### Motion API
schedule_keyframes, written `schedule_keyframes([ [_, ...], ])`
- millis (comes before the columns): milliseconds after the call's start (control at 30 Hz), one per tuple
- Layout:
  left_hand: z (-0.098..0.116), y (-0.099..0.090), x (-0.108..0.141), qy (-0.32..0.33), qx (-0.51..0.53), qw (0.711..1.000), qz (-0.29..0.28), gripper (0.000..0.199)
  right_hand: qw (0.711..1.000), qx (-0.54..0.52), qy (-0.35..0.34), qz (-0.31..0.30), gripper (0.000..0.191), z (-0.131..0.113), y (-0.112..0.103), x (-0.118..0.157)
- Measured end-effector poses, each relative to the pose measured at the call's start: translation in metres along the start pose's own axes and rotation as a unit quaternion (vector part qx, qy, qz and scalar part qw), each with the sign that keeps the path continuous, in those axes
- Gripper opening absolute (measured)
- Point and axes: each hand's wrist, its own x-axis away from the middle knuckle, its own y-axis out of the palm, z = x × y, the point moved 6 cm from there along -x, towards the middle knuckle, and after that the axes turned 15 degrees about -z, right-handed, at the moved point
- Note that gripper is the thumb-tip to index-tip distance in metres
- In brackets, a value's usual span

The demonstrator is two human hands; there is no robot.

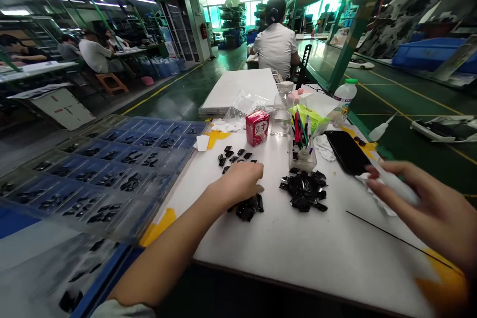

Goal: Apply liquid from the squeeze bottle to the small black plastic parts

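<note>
My left hand (240,182) is over small glossy black parts on the white tabletop, its fingers curled down and pressed together. Whatever they pinch is hidden behind the hand. Black pieces (249,208) show just below it, and several more (234,155) lie spread out beyond it. A denser heap of black parts (303,190) sits to its right. At the right edge, my right hand (428,203), somewhat blurred, has its fingers and thumb around a white squeeze bottle (402,188), beside a black phone (348,151).
Divided blue trays (122,159) of black parts stand at the left. A red box (257,128), a clear jar (281,121), a pen holder (302,161) and a green-capped bottle (346,93) stand toward the back. A thin black rod (395,236) lies at right. A person (276,44) sits ahead.
</note>
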Motion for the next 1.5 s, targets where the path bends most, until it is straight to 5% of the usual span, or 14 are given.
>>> schedule_keyframes([
  [67, 0.001, 0.006, 0.0, 0.025, 0.008, 0.999, -0.041, 0.03, 0.998, -0.043, -0.024, -0.031, 0.042, -0.029, 0.018, -0.03],
  [167, 0.0, 0.014, 0.0, 0.061, 0.034, 0.995, -0.07, 0.031, 0.984, -0.15, -0.035, -0.085, 0.04, -0.04, 0.053, -0.059],
  [400, -0.002, 0.02, -0.004, 0.144, 0.19, 0.97, -0.037, 0.02, 0.931, -0.295, -0.002, -0.215, 0.04, -0.022, 0.121, -0.05],
  [767, 0.023, 0.015, -0.007, 0.3, 0.493, 0.805, 0.14, 0.007, 0.833, -0.434, 0.04, -0.342, 0.033, -0.031, 0.147, -0.036],
  [1033, 0.023, 0.008, -0.001, 0.316, 0.48, 0.794, 0.199, 0.015, 0.742, -0.53, 0.082, -0.403, 0.035, -0.043, 0.151, -0.026],
  [1167, 0.022, 0.012, -0.001, 0.292, 0.466, 0.802, 0.232, 0.025, 0.751, -0.545, 0.087, -0.361, 0.032, -0.04, 0.149, -0.027],
  [1300, 0.02, 0.013, 0.001, 0.283, 0.456, 0.8, 0.267, 0.014, 0.776, -0.534, 0.074, -0.327, 0.027, -0.039, 0.146, -0.027],
  [1500, 0.013, 0.016, -0.004, 0.216, 0.538, 0.78, 0.237, 0.015, 0.858, -0.497, -0.026, -0.128, 0.029, -0.04, 0.104, -0.024],
])
